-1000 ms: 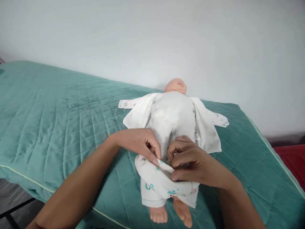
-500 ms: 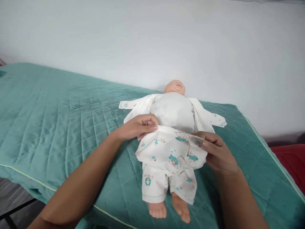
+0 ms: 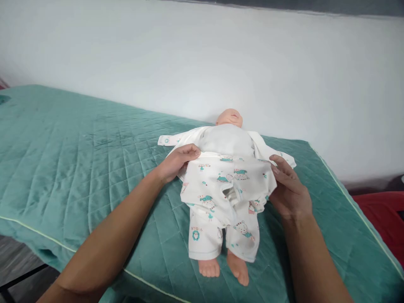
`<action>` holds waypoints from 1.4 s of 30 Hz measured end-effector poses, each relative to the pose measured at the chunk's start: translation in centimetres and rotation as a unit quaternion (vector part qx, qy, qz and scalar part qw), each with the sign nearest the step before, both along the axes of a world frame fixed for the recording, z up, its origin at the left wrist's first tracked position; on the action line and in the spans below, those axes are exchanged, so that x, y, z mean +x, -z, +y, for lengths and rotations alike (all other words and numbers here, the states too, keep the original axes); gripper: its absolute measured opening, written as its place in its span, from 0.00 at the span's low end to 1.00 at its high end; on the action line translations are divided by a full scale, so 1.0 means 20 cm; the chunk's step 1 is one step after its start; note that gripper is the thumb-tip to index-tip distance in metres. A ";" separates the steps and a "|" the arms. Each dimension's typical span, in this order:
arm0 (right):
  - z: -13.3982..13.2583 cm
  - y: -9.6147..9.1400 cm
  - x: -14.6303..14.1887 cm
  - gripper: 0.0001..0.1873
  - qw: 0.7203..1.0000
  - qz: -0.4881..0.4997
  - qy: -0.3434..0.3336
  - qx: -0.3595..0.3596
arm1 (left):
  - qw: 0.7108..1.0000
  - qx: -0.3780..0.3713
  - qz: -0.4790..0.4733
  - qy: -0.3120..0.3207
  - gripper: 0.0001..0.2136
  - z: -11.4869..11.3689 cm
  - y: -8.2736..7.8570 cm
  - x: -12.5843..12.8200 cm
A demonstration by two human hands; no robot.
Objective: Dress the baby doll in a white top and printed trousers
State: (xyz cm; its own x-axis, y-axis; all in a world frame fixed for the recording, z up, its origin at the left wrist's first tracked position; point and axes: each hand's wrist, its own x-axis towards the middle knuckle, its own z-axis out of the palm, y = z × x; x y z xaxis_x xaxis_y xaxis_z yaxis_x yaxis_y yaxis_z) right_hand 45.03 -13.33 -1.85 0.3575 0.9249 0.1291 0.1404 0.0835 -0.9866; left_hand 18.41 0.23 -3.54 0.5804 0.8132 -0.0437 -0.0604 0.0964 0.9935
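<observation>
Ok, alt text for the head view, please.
A person's left hand pinches the waistband of white printed pants on a baby doll, right hand at their other side. The doll lies face up on a green quilted cover, open white top spread, bare feet showing.

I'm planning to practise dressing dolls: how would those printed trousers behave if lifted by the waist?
Probably floppy: the printed trousers bunch and fold loosely at the hips, so unheld parts would likely sag. They look light, since the cloth seems thin and the left hand pinches only its edge. The gap at the crotch might stretch wider.
</observation>
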 end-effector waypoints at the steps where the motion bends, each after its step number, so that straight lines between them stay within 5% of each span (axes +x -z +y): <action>1: 0.01 0.02 0.00 0.17 1.000 -0.006 0.000 0.002 | 1.000 0.004 -0.004 -0.012 0.15 0.00 0.01 0.01; 7: 0.10 0.10 -0.04 0.16 0.997 0.073 0.007 0.010 | 0.997 0.051 0.022 -0.046 0.14 0.02 0.06 0.05; 11: 0.12 0.12 -0.03 0.20 0.994 0.108 0.016 -0.012 | 0.991 0.088 0.092 0.045 0.12 0.05 0.05 0.02; 16: 0.12 0.14 0.03 0.17 0.997 -0.042 0.031 -0.055 | 0.976 0.078 0.132 0.156 0.09 0.09 0.04 0.00; 26: 0.23 0.19 0.08 0.16 0.951 -0.235 0.087 -0.181 | 0.946 0.145 0.288 0.022 0.06 0.09 0.05 0.09; 29: 0.28 0.12 0.10 0.13 0.938 -0.244 0.037 -0.245 | 0.921 0.182 0.343 0.040 0.07 0.11 0.03 0.12; 34: 0.31 0.04 0.10 0.13 0.934 -0.229 -0.025 -0.274 | 0.863 0.160 0.451 0.165 0.06 0.18 -0.06 0.19; 38: 0.26 0.07 0.10 0.08 0.961 -0.139 -0.069 -0.231 | 0.879 0.133 0.410 0.203 0.03 0.22 -0.07 0.17; 42: 0.23 0.08 0.10 0.13 0.971 -0.032 -0.147 -0.188 | 0.915 0.108 0.309 0.235 0.07 0.24 -0.03 0.09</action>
State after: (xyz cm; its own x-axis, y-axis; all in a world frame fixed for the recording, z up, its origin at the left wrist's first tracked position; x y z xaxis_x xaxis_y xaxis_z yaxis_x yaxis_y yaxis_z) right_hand 46.96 -8.83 -3.46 0.0736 0.9719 -0.2235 0.2275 -0.2345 -0.9451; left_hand 20.25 5.02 -3.02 0.7871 0.5085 -0.3491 0.5173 -0.2358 0.8227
